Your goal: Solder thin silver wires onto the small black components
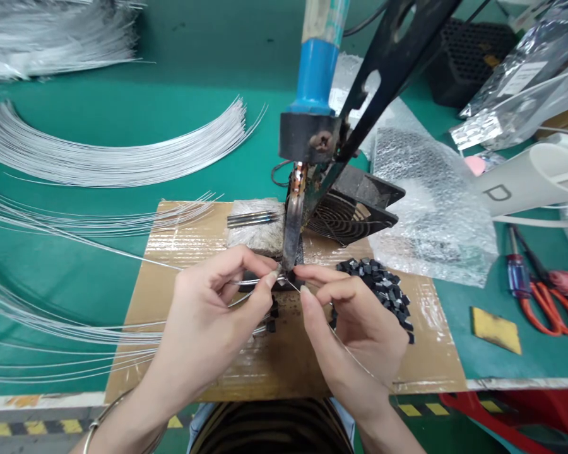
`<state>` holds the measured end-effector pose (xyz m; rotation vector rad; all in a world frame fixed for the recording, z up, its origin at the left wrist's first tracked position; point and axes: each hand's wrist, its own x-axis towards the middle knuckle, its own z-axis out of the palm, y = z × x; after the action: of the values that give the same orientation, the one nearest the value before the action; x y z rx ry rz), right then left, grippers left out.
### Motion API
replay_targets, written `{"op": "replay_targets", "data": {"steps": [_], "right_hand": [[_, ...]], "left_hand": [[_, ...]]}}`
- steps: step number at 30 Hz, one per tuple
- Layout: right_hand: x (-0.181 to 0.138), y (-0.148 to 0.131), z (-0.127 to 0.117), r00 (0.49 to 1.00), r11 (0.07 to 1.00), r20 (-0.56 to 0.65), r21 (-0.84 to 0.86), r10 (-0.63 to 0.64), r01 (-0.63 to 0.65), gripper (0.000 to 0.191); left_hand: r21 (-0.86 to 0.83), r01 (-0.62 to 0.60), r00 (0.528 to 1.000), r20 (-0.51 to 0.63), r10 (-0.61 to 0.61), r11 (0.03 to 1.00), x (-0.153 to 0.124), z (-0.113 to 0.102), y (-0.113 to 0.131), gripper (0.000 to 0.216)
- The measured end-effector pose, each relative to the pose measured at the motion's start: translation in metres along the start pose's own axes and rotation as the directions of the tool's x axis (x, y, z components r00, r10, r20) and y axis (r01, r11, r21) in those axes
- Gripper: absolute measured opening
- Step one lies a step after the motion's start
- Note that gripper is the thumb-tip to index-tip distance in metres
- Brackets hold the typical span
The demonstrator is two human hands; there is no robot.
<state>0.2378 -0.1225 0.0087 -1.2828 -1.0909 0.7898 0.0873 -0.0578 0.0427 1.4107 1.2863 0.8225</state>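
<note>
My left hand (213, 315) pinches a thin grey wire (254, 282) between thumb and forefinger, its end right under the soldering iron's tip. In my right hand (360, 318) is a thin strand of solder wire (353, 357), which runs from the fingertips down across the palm. The soldering iron (293, 230), with a blue handle, is clamped tip down on a black metal stand (383, 79). Both hands' fingertips meet close around the tip; the exact joint is hidden by them. Small black parts (271, 325) sit below my left thumb, at the ends of other wires.
Bundles of grey wires (123, 157) lie at left. A cardboard sheet (426, 359) bears a pile of black parts (381, 290) and a fan (350, 205). Bubble wrap (426, 195), a yellow sponge (496, 330), orange-handled scissors (546, 309) and a screwdriver (518, 274) are at right.
</note>
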Motion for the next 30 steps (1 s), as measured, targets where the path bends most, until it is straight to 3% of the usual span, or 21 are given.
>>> {"op": "replay_targets", "data": {"steps": [30], "right_hand": [[-0.0011, 0.0022, 0.0007, 1.0, 1.0, -0.006, -0.014, -0.024, 0.024, 0.02]], "left_hand": [[0.005, 0.004, 1.0, 0.001, -0.004, 1.0, -0.001, -0.0013, 0.0002, 0.008]]}}
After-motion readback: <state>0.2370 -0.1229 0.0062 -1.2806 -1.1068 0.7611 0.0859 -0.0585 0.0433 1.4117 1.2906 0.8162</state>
